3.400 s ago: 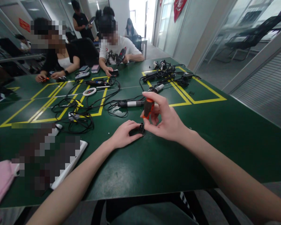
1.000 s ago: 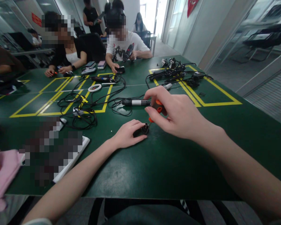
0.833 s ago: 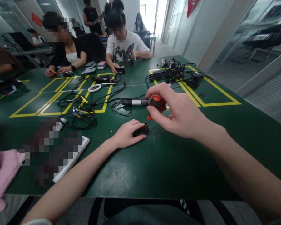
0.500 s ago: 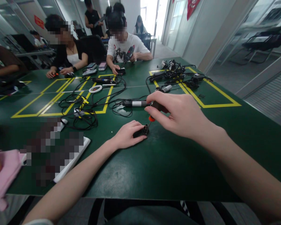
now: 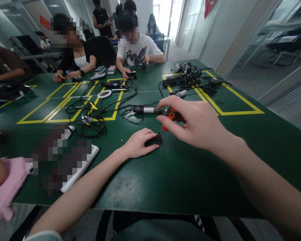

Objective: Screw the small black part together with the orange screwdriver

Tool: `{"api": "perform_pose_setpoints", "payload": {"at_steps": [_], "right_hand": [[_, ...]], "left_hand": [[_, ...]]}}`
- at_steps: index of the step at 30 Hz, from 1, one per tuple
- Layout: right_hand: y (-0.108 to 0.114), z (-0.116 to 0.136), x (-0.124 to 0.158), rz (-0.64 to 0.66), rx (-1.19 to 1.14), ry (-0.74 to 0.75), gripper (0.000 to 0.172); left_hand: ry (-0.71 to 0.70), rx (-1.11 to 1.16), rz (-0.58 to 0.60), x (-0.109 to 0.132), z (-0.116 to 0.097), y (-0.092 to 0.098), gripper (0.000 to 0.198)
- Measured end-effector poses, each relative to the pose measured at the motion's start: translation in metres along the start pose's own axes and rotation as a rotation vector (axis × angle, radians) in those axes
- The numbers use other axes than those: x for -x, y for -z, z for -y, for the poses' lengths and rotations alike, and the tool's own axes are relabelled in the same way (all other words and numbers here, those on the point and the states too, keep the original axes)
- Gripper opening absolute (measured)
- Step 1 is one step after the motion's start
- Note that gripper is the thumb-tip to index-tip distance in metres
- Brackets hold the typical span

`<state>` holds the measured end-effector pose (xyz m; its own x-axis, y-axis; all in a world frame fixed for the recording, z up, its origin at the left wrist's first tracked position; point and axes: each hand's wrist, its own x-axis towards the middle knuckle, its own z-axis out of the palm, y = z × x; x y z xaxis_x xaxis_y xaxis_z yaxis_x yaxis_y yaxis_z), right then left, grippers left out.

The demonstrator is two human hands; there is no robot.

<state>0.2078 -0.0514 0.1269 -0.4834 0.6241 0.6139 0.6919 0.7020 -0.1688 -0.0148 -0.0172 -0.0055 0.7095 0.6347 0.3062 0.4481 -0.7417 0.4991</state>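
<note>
My left hand (image 5: 136,144) rests on the green table (image 5: 190,184), its thumb and fingers closed around a small black part (image 5: 152,142). A short metal collar stands up at the part's right end. Above and to the right, my right hand (image 5: 198,124) grips a screwdriver (image 5: 171,115) by its black and orange handle. Its thin shaft slants down to the left, with the tip at the part's right end beside the collar. Whether the tip sits in a screw is too small to tell. Just behind lies a black and silver pen-shaped tool (image 5: 147,110) with a cable.
Black cables (image 5: 92,125) lie coiled at left, near a white ring (image 5: 104,94). More cables and plugs (image 5: 190,77) are piled at back right, among yellow tape lines. A white-edged device (image 5: 75,177) is left of my forearm. Across the table, a person (image 5: 140,50) holds a power drill (image 5: 140,57).
The screwdriver handle has turned in my right hand, and more of its orange shows. My left hand still holds the black part. The whole view has shifted slightly.
</note>
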Motion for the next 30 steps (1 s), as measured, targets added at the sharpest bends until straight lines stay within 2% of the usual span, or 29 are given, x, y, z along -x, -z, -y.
{"api": "perform_pose_setpoints", "payload": {"at_steps": [4, 8, 10, 14, 17, 20, 25, 30], "right_hand": [[-0.0014, 0.0012, 0.0002, -0.024, -0.03, -0.006, 0.027], [-0.0004, 0.001, 0.0001, -0.016, -0.035, 0.002, 0.015], [0.0004, 0.0005, 0.0, -0.01, -0.022, 0.0, 0.019], [-0.0001, 0.001, -0.0001, -0.005, -0.051, -0.007, 0.015], [-0.0016, 0.0021, -0.0001, -0.014, -0.071, -0.021, 0.024], [-0.0019, 0.0021, 0.0, 0.009, -0.04, -0.039, 0.023], [-0.0019, 0.0019, 0.0006, 0.051, 0.026, -0.056, 0.032], [-0.0049, 0.0035, 0.0018, 0.055, -0.006, -0.07, 0.049]], "left_hand": [[-0.012, 0.013, -0.001, 0.0, 0.0, 0.0002, 0.031], [-0.018, 0.02, -0.004, -0.0001, -0.0005, 0.0002, 0.031], [-0.01, 0.012, -0.005, -0.0001, -0.0007, 0.0, 0.029], [-0.009, 0.008, -0.007, 0.0002, -0.0005, 0.0001, 0.03], [-0.017, 0.026, -0.005, 0.0002, 0.0002, 0.0004, 0.032], [-0.018, 0.021, -0.007, 0.0002, 0.0005, 0.0006, 0.033], [-0.016, 0.008, -0.006, 0.0002, 0.0003, 0.0009, 0.029], [-0.011, -0.001, -0.005, 0.0005, 0.0006, 0.0003, 0.031]]}}
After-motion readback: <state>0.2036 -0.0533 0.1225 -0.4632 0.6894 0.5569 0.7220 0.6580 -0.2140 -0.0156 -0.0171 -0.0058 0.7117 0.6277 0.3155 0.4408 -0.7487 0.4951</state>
